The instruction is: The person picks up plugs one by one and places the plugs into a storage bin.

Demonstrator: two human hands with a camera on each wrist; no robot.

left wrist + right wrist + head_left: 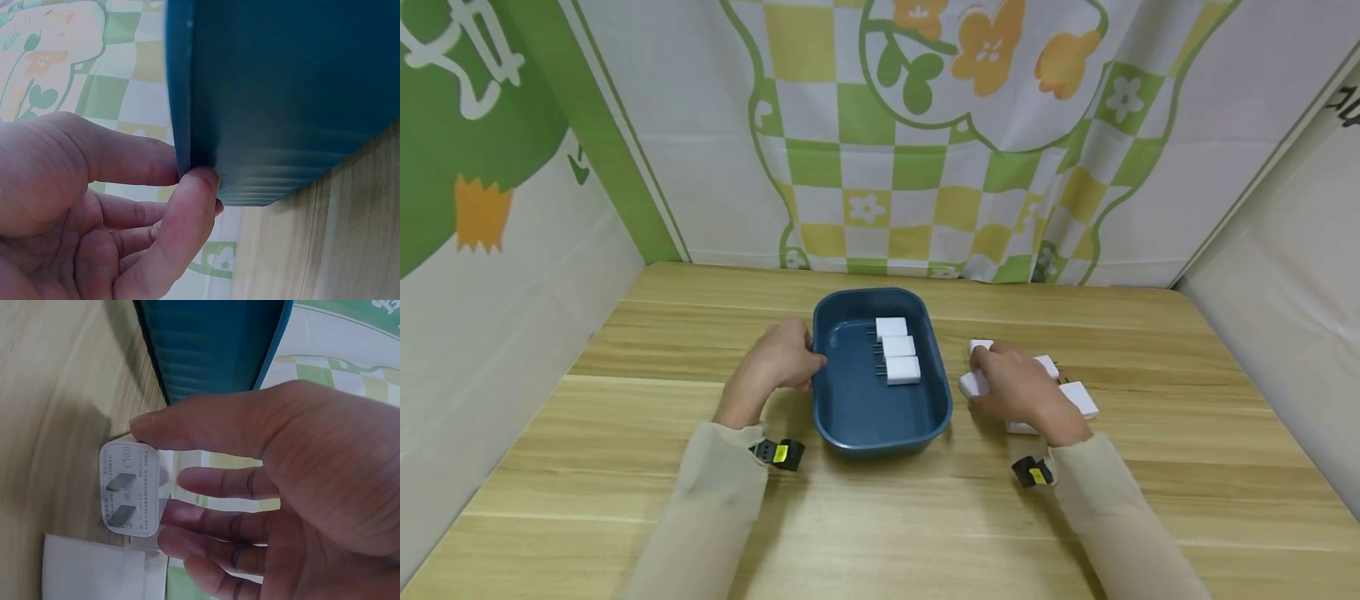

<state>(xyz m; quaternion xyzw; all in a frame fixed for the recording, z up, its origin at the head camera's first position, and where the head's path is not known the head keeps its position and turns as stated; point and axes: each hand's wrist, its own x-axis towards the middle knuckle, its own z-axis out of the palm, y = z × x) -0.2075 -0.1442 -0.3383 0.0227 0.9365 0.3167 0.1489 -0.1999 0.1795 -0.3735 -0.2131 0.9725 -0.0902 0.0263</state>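
A dark blue rectangular tray stands on the table, with three white chargers lined up inside, prongs toward the left. My left hand pinches the tray's left rim between thumb and finger; the left wrist view shows this grip up close. To the right of the tray, my right hand holds a white two-prong charger between thumb and fingertips, its prong face toward the wrist camera. Other white chargers lie around and partly beneath that hand.
The wooden table carries everything. A patterned curtain hangs along its back edge, and white fabric walls stand on both sides. Another white charger lies close beside the held one.
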